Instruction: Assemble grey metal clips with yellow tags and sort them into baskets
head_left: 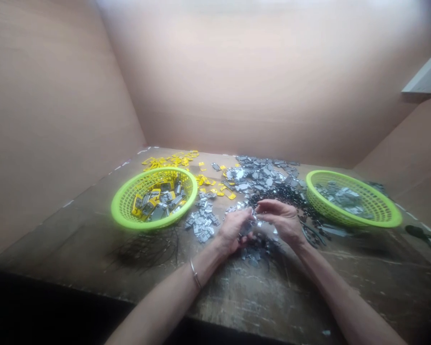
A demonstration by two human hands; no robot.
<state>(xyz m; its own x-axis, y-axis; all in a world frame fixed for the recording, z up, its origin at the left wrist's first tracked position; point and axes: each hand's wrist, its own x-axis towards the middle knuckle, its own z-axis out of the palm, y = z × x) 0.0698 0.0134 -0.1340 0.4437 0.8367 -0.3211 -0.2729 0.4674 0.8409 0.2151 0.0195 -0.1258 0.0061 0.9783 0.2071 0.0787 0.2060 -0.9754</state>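
Observation:
My left hand (234, 231), with a thin bangle on its wrist, is closed around a small grey part (246, 228), mostly hidden by the fingers. Close on its right, my right hand (283, 221) has thumb and fingers drawn together in a pinch; what lies between them is too small and blurred to name. Below both hands lies a scatter of small grey pieces (253, 258). A heap of silvery metal pieces (202, 221) sits left of my left hand. Behind my right hand spreads a pile of tiny black parts (283, 192).
On the left stands a lime-green basket (119, 211) holding yellow-and-grey pieces. Another green basket (393, 221) on the right holds grey pieces. Yellow frames (172, 160) and flat grey plates (266, 172) lie toward the back. Board walls (237, 96) enclose the wooden table (230, 297).

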